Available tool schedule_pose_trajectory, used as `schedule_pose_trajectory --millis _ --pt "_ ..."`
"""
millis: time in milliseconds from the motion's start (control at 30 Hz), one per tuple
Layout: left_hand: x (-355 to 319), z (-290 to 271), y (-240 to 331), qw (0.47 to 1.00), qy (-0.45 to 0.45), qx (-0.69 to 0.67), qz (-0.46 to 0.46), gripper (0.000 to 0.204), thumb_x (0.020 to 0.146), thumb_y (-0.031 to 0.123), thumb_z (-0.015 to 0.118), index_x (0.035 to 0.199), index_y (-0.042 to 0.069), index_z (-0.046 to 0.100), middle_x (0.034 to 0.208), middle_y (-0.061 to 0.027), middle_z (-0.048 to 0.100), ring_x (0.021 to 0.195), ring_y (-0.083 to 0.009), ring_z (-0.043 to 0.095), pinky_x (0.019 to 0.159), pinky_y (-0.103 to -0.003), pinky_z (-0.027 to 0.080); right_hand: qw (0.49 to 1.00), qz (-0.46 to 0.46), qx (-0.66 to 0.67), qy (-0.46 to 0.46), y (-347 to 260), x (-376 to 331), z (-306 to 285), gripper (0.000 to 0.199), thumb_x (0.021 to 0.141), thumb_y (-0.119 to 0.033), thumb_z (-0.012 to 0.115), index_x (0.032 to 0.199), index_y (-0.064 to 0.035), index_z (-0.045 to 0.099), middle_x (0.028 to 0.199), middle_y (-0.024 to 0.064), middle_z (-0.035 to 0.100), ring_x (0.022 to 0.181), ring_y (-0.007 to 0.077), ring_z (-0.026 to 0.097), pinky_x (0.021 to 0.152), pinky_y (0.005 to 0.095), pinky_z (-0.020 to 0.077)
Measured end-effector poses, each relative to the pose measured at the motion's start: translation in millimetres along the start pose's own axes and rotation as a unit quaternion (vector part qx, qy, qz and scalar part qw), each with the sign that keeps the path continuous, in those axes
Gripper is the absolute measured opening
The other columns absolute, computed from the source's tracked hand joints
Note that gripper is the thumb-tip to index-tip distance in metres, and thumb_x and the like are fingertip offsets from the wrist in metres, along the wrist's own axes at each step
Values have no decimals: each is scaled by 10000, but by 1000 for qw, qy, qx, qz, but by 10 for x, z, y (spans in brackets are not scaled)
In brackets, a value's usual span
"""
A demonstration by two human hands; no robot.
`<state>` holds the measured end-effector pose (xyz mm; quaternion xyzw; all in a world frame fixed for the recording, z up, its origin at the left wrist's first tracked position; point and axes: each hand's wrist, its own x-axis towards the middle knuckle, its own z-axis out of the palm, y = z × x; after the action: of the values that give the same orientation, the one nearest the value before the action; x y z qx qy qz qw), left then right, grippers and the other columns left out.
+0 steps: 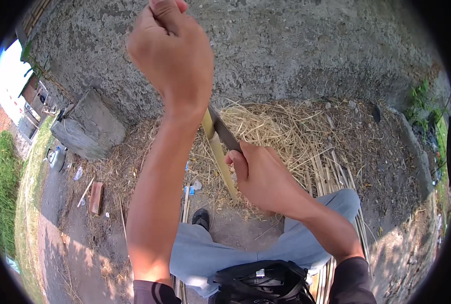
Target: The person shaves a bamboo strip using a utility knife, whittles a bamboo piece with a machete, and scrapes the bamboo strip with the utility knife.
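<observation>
My left hand is raised high at the top edge of the view, its fingers curled closed. Whatever it may hold is hidden behind the hand and forearm. In my right hand is a knife with a long dark blade, the fingers wrapped round its handle. That blade lies against a pale yellow-green bamboo piece, which slants up from the ground in front of me. Behind my left forearm the upper part of the bamboo disappears, along with the blade's far end.
Pale shavings are heaped before a rough grey wall. Long split strips lie beside my right leg. To the left are a concrete block, a metal kettle and a reddish-brown block. A black bag rests at my lap.
</observation>
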<state>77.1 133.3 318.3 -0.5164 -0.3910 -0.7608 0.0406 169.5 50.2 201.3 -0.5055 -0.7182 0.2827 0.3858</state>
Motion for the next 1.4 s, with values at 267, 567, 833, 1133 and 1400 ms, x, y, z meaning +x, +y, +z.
schedule_pose_trajectory --millis 267,567,833,1133,1400 --pt "-37 -13 92 999 -6 -23 38 453 1014 327 444 770 -10 621 619 -87 610 507 -98 523 498 -265 410 998 -21 24 46 -277 20 -119 246 967 -137 445 924 51 598 546 181 524 504 310 573 534 425 433" --pt "-58 96 129 997 52 -5 60 456 1029 298 442 654 53 528 511 28 414 441 -77 384 406 -271 284 998 3 47 29 -342 31 -249 272 978 -154 437 950 82 569 604 257 573 582 398 619 570 489 466" --pt "60 -56 -47 999 -9 -27 37 408 1022 287 442 788 -6 602 597 -57 569 480 -75 475 456 -237 359 999 17 30 -10 469 -293 434 254 989 -154 427 988 64 557 580 263 562 565 420 604 569 494 476" --pt "73 -124 -17 995 -10 -94 -23 404 1023 290 441 793 -7 589 604 -53 562 460 -63 451 411 -226 329 997 4 76 20 410 -287 556 253 987 -149 440 936 55 581 586 243 577 480 417 570 474 473 440" --pt "254 -298 -307 992 -6 -121 -40 374 1021 292 444 820 3 570 602 -39 532 434 -67 423 380 -233 320 995 48 78 -36 237 -199 424 249 973 -170 462 894 19 603 562 180 558 494 314 587 523 411 455"
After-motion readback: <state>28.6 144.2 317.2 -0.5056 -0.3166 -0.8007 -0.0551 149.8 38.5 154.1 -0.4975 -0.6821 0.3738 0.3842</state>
